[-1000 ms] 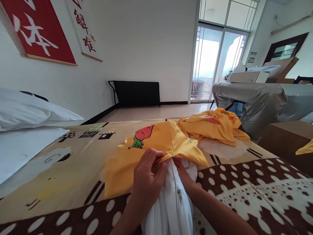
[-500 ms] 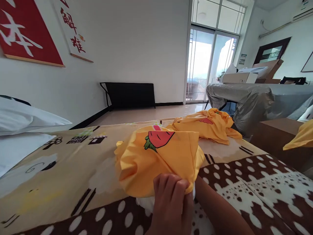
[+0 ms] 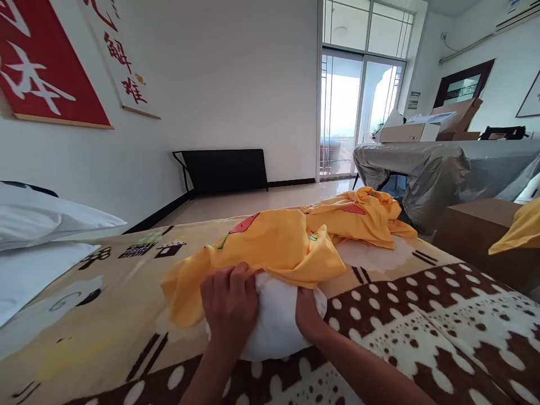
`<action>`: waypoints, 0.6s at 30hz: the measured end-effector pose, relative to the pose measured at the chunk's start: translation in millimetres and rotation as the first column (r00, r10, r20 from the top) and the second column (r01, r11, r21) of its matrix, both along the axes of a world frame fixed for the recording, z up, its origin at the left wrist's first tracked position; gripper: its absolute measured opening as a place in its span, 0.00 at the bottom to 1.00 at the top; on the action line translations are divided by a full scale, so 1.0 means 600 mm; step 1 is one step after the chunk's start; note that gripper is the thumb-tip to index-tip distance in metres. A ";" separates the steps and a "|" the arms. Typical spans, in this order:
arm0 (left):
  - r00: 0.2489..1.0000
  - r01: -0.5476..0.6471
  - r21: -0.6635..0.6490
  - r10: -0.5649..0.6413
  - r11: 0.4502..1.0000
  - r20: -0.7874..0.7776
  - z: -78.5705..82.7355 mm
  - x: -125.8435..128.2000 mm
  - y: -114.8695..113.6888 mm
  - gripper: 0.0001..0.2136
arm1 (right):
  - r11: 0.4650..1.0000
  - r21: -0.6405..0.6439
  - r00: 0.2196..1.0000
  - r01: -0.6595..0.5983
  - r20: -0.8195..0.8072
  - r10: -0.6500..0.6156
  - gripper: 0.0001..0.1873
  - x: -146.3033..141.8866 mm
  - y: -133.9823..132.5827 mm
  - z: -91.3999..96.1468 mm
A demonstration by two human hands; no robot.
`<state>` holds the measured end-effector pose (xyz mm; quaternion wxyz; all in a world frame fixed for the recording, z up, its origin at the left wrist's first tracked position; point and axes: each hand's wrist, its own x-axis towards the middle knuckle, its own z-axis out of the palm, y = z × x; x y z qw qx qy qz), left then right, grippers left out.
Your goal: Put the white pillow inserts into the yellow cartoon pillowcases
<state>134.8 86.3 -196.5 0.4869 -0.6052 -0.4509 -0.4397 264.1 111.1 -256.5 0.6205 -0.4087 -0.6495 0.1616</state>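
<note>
On the bed in front of me, a yellow pillowcase (image 3: 264,236) with a red fruit print lies bunched over the far part of a white pillow (image 3: 276,318). The near part of the pillow is bare. My left hand (image 3: 230,301) is closed on the pillowcase's near edge, left of the middle. At the pillow's right side, my right hand (image 3: 309,312) grips the pillow, its fingertips covered by the yellow cloth. Behind lies a second crumpled yellow cloth (image 3: 358,216) with similar prints, touching or nearly touching the pillowcase.
The bed has a patterned beige and brown sheet (image 3: 126,292). White pillows (image 3: 50,216) are stacked at the left. A brown cardboard box (image 3: 476,230) stands beyond the right edge, with another yellow cloth (image 3: 518,228) above it. Farther back is a plastic-covered table (image 3: 422,163) with boxes.
My left hand has moved left, and my hands are now apart. The pillowcase has shifted back and flopped over, baring more of the white pillow. The view has tilted slightly.
</note>
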 end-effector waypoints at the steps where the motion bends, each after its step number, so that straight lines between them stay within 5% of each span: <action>1: 1.000 -0.014 -0.004 0.014 1.000 0.022 0.002 -0.012 0.004 0.02 | 1.000 0.017 0.999 -0.005 0.033 0.004 0.21 -0.005 -0.013 0.007; 5: 0.977 0.016 -0.056 -0.004 0.998 0.215 0.015 -0.046 0.004 0.03 | 0.965 0.245 0.943 -0.090 0.334 0.004 0.26 -0.017 -0.087 0.030; 10: 0.918 0.223 -0.083 -0.181 0.971 0.352 0.037 -0.041 -0.025 0.03 | 0.828 0.559 0.836 -0.048 0.476 -0.273 0.23 -0.041 -0.140 0.009; 15: 0.913 0.336 -0.100 -0.297 0.937 0.279 0.048 -0.026 -0.052 0.04 | 0.873 0.487 0.692 -0.020 0.637 -0.339 0.25 -0.041 -0.114 -0.001; 18: 0.939 0.327 -0.074 -0.316 0.942 0.132 0.046 -0.011 -0.063 0.06 | 0.885 0.465 0.677 -0.017 0.657 -0.332 0.26 -0.031 -0.092 0.003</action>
